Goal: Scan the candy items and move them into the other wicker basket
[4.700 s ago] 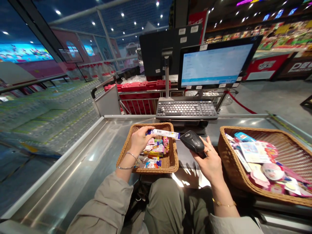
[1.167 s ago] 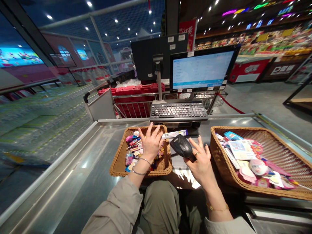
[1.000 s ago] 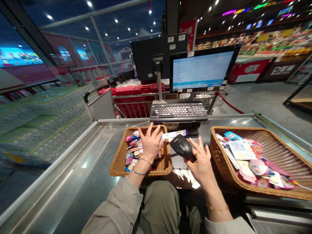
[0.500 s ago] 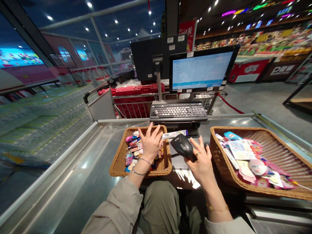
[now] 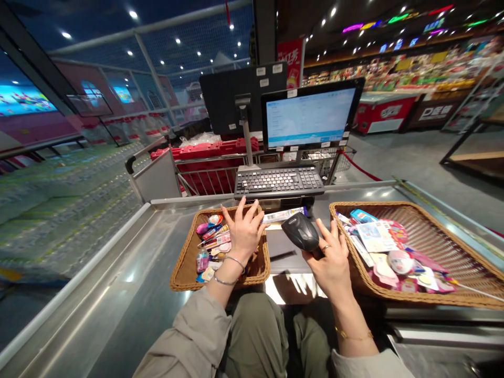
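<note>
My left hand [image 5: 244,233] is over the left wicker basket [image 5: 179,273], pinching the near end of a long, slim white packet [image 5: 283,215] with a purple end; its other fingers are spread. The packet points right, toward the barcode scanner. My right hand [image 5: 333,257] grips this black scanner [image 5: 301,231], its head tilted up and to the left. Small packaged items, among them a little pink bottle [image 5: 202,261], lie in the left basket, partly hidden by my hand. Close to my right hand is the larger wicker basket [image 5: 444,231], holding several colourful packages.
Behind the baskets, a keyboard [image 5: 279,180] stands below a lit monitor [image 5: 309,118], with another screen's dark back [image 5: 220,105] beside it. The metal counter [image 5: 129,283] has a raised rim. Beyond are a trolley [image 5: 208,176] and stacked bottles [image 5: 74,210].
The view has shifted, so the baskets and screens sit further left. Against them, both hands have moved slightly right, carrying the packet and the scanner along.
</note>
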`<action>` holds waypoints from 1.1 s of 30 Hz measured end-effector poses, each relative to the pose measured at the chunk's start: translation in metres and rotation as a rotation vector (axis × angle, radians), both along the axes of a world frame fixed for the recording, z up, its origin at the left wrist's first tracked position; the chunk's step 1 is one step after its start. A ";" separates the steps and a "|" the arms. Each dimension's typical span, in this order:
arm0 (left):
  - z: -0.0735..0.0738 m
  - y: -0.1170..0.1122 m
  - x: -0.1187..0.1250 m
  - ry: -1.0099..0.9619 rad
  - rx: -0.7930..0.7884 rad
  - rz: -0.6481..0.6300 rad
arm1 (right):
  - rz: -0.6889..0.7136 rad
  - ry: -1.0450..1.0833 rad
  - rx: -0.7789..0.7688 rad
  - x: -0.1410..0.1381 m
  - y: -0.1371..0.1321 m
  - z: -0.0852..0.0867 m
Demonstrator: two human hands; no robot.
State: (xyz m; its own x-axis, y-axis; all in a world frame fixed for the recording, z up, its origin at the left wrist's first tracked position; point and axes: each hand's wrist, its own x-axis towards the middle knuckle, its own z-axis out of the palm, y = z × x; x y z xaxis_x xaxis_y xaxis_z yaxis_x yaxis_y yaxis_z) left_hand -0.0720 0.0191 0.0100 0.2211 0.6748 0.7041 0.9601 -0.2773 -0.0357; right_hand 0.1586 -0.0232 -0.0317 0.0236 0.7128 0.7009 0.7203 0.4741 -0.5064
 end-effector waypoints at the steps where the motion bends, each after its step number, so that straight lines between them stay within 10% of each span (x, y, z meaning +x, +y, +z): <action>1: 0.001 0.001 0.003 -0.001 0.000 -0.004 | -0.007 0.010 0.009 0.003 0.000 0.001; 33: 0.024 0.029 0.131 -0.019 -0.029 -0.150 | -0.427 0.367 0.049 0.087 -0.003 -0.003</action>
State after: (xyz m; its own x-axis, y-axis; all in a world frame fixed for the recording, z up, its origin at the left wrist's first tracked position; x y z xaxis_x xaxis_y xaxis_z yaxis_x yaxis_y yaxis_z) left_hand 0.0588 0.0480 0.0340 0.3074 0.6556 0.6898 0.9083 -0.4182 -0.0073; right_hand 0.2460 -0.0260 -0.0344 0.5514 0.5530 0.6246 0.6344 0.2082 -0.7444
